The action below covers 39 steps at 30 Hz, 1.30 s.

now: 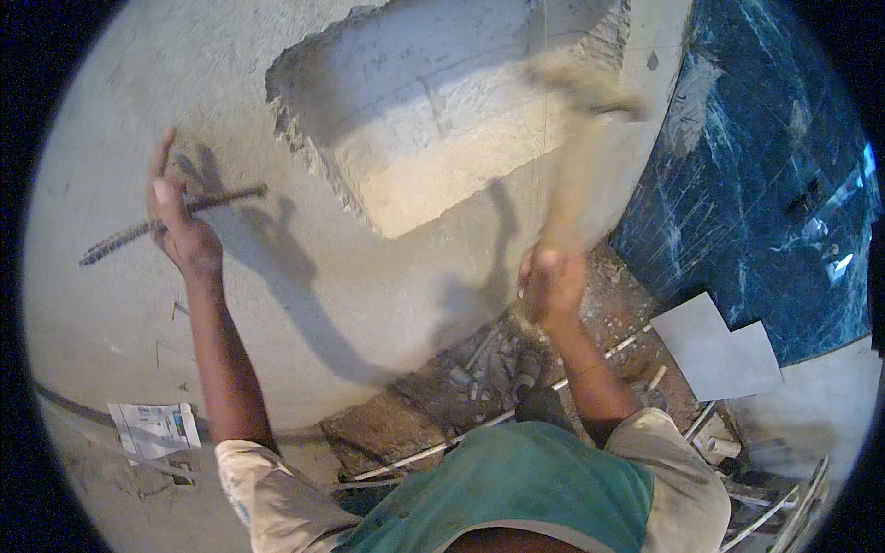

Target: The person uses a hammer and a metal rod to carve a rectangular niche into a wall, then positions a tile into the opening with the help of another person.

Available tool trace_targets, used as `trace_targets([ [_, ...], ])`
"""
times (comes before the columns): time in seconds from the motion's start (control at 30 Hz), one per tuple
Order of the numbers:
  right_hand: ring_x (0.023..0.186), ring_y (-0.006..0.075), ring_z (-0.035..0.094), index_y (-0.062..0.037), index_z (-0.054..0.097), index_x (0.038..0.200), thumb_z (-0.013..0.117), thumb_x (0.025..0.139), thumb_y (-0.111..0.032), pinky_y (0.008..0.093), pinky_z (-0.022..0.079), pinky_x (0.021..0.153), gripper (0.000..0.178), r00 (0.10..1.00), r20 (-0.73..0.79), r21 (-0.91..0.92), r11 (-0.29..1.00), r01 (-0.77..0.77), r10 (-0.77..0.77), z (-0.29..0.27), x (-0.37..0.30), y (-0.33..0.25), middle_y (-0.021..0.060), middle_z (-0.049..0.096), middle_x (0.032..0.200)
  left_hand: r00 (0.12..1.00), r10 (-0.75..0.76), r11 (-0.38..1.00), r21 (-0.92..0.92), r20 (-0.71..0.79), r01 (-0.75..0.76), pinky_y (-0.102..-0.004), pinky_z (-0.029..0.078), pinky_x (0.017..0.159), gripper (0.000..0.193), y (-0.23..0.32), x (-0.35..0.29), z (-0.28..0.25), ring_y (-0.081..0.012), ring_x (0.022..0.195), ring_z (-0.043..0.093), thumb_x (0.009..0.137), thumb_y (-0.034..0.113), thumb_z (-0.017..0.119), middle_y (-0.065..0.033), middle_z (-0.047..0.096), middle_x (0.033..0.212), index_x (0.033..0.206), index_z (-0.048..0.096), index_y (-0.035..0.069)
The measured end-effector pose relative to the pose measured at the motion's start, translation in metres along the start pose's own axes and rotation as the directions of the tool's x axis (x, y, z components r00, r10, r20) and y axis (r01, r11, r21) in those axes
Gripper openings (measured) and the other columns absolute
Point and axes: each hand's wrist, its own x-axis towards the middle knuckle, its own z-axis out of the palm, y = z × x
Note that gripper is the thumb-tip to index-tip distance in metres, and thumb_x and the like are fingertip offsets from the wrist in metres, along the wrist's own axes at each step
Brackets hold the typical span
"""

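Observation:
My left hand [189, 235] is closed around a ribbed steel rod chisel [118, 241], with one finger sticking up. The smooth end of the chisel points right, toward the rough edge of a recess [433, 161] cut into the plastered wall [369, 295]; a gap lies between them. In my right hand [558, 281] is the wooden handle of a hammer [572, 175], raised in front of the recess. Motion blurs the hammer and its head. Shadows of my arms fall across the wall.
Broken rubble [498, 364] and dirt cover the floor below the wall. Dark blue marble-patterned panels [756, 184] stand at right, beside a stepped white sheet [724, 350]. A printed paper [152, 429] and a dark cable [69, 403] are at lower left; thin pipes [415, 456] cross the floor.

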Motion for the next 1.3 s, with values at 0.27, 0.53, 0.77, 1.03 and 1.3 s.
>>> trace_targets([
  [0.27,0.059,0.0134,0.054,-0.0043,0.047,0.080,0.050,0.090,-0.029,0.0282,0.044,0.052,0.027,0.946,0.047,-0.826,0.521,0.217,-0.320,0.051,0.017,0.071,0.0062,0.050,0.066,0.883,0.454,0.787,0.412,0.115,-0.458,-0.0471,0.007,0.105,0.052,-0.042,0.039,0.011,-0.0349,0.128,0.031,0.087,0.040,0.029,-0.0090,0.046,0.133,0.071,0.060,0.002],
  [0.53,0.044,0.0124,0.045,-0.0061,0.046,0.080,0.047,0.092,-0.034,0.0288,0.041,0.042,0.030,0.945,-0.280,-0.215,0.971,0.108,-0.167,0.064,0.057,-0.008,0.0036,0.047,0.058,0.860,0.502,0.748,0.455,0.091,-0.484,-0.0475,0.013,0.104,0.049,-0.045,0.040,0.004,-0.0336,0.126,0.035,0.085,0.038,0.031,-0.0085,0.047,0.132,0.071,0.060,0.001],
  [0.77,0.044,0.0140,0.047,-0.0052,0.048,0.081,0.045,0.092,-0.034,0.0298,0.040,0.041,0.031,0.951,0.171,-0.302,0.932,-0.199,0.258,0.045,0.033,0.126,0.0048,0.047,0.059,0.835,0.540,0.725,0.446,0.103,-0.524,-0.0459,0.013,0.105,0.046,-0.040,0.043,0.012,-0.0336,0.125,0.036,0.084,0.038,0.034,-0.0080,0.047,0.131,0.074,0.060,0.001],
  [1.03,0.048,0.0177,0.050,-0.0026,0.051,0.092,0.048,0.089,-0.040,0.0337,0.042,0.043,0.038,0.769,-0.086,-0.846,0.455,0.280,-0.633,0.047,0.073,0.084,0.0104,0.052,0.066,0.844,0.525,0.695,0.514,0.114,-0.502,-0.0426,0.014,0.105,0.054,-0.035,0.041,0.021,-0.0311,0.127,0.034,0.087,0.041,0.030,-0.0094,0.046,0.133,0.074,0.062,-0.001],
  [1.3,0.048,0.0120,0.049,-0.0058,0.049,0.084,0.047,0.090,-0.042,0.0282,0.042,0.040,0.037,0.932,-0.033,-0.417,0.843,-0.340,0.360,0.074,0.043,-0.009,0.0031,0.047,0.057,0.842,0.513,0.666,0.543,0.166,-0.512,-0.0435,0.014,0.105,0.052,-0.047,0.039,-0.002,-0.0298,0.127,0.034,0.085,0.040,0.032,-0.0093,0.044,0.134,0.079,0.064,-0.001],
])
